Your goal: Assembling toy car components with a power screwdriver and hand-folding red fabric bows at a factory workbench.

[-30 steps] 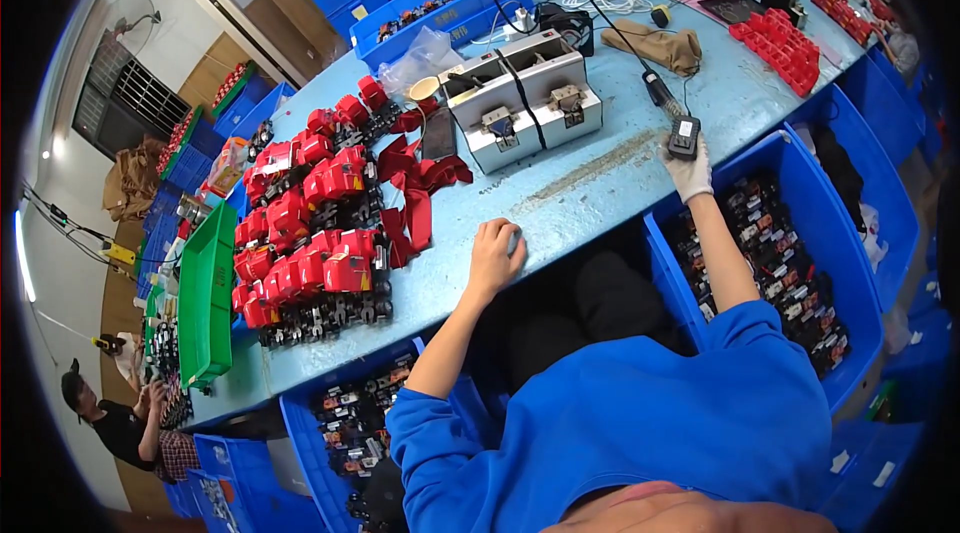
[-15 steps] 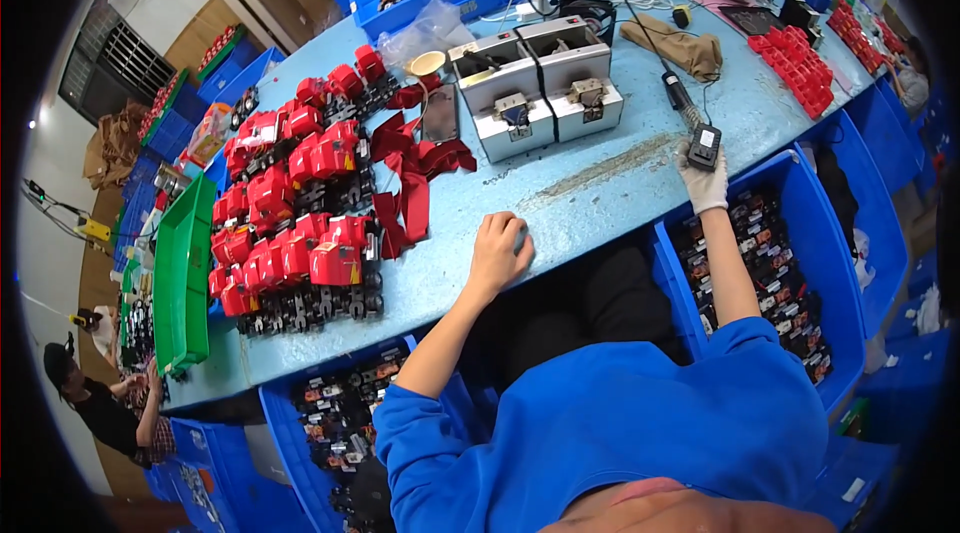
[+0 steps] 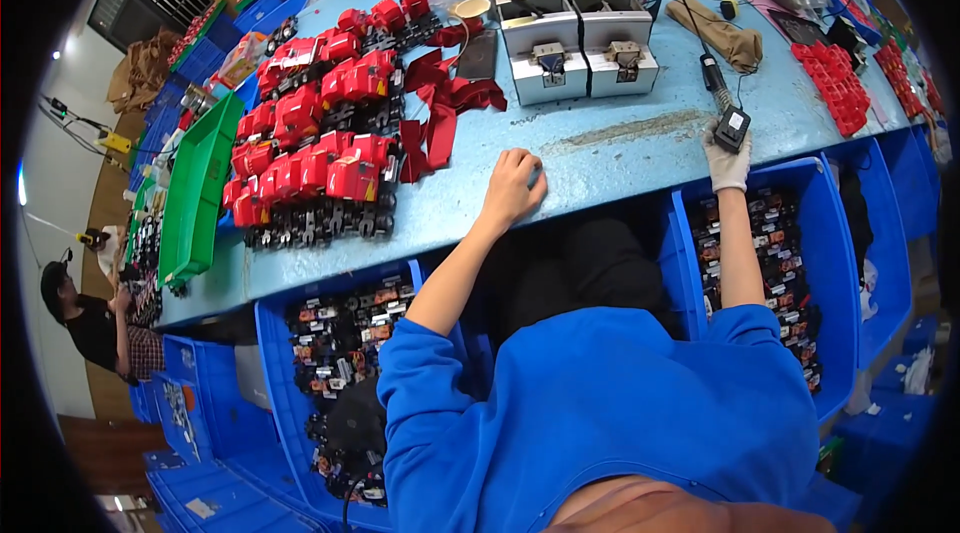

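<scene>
My bare left hand [image 3: 510,190] rests at the table's near edge, its fingers curled in. A small dark bit shows beside the thumb; I cannot make out what it is. My right hand [image 3: 729,167], in a whitish glove, is closed round the lower end of a corded electric screwdriver [image 3: 716,83]. A black box with a pale label [image 3: 734,129] sits at that end and hides part of the fingers. Beyond both hands stands a grey metal two-bay fixture [image 3: 580,48] with latches on its front, bound by a black strap.
Red toy truck bodies [image 3: 300,118] on black chassis crowd the table's left, with red cloth strips [image 3: 440,123] beside them. A green tray [image 3: 200,193] lies further left. Blue bins of small parts [image 3: 835,263] flank my lap. A person [image 3: 85,308] works at far left.
The whole view has shifted, so the table and its things sit further right and higher. Both hands keep their poses, the right one still on the screwdriver.
</scene>
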A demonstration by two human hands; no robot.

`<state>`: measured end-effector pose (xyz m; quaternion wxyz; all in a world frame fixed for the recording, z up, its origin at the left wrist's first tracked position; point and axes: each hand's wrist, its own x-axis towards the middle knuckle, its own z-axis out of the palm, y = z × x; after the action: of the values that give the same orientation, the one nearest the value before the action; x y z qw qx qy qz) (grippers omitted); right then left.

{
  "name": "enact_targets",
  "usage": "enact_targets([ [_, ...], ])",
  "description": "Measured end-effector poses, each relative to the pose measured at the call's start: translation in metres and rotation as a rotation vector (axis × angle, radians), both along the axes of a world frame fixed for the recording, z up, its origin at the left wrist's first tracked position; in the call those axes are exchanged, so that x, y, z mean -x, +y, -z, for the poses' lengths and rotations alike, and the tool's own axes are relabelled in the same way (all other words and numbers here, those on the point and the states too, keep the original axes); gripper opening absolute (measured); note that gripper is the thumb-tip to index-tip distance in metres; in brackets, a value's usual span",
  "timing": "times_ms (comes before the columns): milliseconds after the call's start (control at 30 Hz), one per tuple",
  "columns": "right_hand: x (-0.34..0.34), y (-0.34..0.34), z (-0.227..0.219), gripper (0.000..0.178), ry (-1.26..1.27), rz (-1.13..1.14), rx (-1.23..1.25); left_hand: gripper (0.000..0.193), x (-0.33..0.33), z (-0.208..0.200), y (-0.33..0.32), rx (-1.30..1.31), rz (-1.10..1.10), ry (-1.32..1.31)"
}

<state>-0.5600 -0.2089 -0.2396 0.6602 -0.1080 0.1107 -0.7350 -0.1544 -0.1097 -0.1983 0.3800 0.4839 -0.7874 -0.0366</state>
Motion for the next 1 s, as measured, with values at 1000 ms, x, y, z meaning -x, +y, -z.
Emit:
enact_targets([
  [1000,0.071,-0.036,-0.135,0.037,0.562,0.153,-0.173,0.012,0.168,-0.001,-0.099,-0.324,0.690,0.285],
])
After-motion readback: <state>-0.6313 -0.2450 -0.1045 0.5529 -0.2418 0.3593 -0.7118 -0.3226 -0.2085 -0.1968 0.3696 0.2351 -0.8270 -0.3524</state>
